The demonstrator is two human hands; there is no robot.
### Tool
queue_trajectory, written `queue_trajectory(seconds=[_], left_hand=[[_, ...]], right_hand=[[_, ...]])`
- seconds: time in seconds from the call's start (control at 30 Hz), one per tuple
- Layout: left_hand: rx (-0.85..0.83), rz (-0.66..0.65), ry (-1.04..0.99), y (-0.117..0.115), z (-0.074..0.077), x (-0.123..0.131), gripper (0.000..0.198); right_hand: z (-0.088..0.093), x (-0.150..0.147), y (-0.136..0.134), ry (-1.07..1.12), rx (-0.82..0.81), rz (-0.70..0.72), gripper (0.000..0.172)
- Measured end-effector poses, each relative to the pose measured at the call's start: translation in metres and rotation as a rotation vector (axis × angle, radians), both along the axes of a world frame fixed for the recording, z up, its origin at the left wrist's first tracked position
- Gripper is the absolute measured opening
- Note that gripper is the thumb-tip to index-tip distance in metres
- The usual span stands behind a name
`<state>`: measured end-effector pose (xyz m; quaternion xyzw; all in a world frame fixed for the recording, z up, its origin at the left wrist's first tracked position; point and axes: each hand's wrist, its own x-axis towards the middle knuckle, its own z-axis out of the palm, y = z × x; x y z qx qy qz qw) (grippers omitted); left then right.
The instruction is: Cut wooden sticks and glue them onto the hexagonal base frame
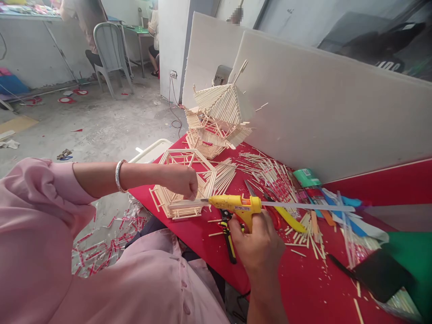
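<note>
My right hand (259, 245) is wrapped round the grip of a yellow glue gun (232, 204), whose nozzle points left. A long translucent glue stick (307, 206) sticks out of its back end. Just above the nozzle, my left hand (182, 181) is closed with the fingertips down; what they pinch is hidden. Beneath that hand lies a six-sided frame of thin wooden sticks (164, 198), partly covered by the hand and the nozzle. Black-and-yellow pliers (229, 245) lie below the gun.
A tiered stick model with a pointed roof (219, 105) stands at the table's far end. Loose sticks (224, 175), a yellow-handled tool (290, 219), a green roll (306, 177) and a black phone-like object (383, 274) lie on the red table (303, 288). White boards (286, 99) lean behind.
</note>
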<state>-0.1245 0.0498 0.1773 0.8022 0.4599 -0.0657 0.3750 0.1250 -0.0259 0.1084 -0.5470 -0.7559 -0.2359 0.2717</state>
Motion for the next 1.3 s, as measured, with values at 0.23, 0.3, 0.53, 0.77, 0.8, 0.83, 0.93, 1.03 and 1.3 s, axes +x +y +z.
queue_trajectory(seconds=[0.23, 0.3, 0.53, 0.77, 0.8, 0.83, 0.93, 1.03, 1.3], left_hand=[[0.007, -0.018, 0.035, -0.002, 0.004, 0.001, 0.016], [0.009, -0.021, 0.041, -0.002, 0.004, 0.001, 0.016], [0.001, -0.055, -0.007, 0.0, 0.0, -0.003, 0.022], [-0.014, -0.066, -0.04, 0.0, 0.0, -0.006, 0.021], [-0.011, -0.066, -0.043, 0.0, 0.0, -0.006, 0.02], [-0.009, -0.064, -0.044, 0.0, 0.0, -0.006, 0.02], [-0.012, -0.055, -0.05, 0.0, 0.0, -0.006, 0.02], [-0.024, -0.045, -0.03, -0.001, 0.002, -0.005, 0.02], [-0.035, -0.03, -0.008, -0.003, 0.007, -0.003, 0.02]], right_hand=[[0.003, -0.005, -0.001, 0.011, -0.029, 0.035, 0.009], [0.003, -0.005, -0.002, 0.013, -0.044, 0.041, 0.009], [0.001, -0.005, -0.001, 0.009, -0.022, 0.033, 0.009], [0.001, -0.007, -0.002, 0.004, -0.039, 0.036, 0.009], [0.0, -0.008, -0.002, 0.009, -0.04, 0.04, 0.01], [0.0, -0.009, -0.002, 0.015, -0.042, 0.041, 0.011], [0.0, -0.01, -0.003, 0.035, -0.049, 0.019, 0.017], [0.002, -0.007, -0.003, 0.041, -0.007, -0.051, 0.024], [0.005, 0.002, -0.005, 0.019, 0.018, -0.095, 0.038]])
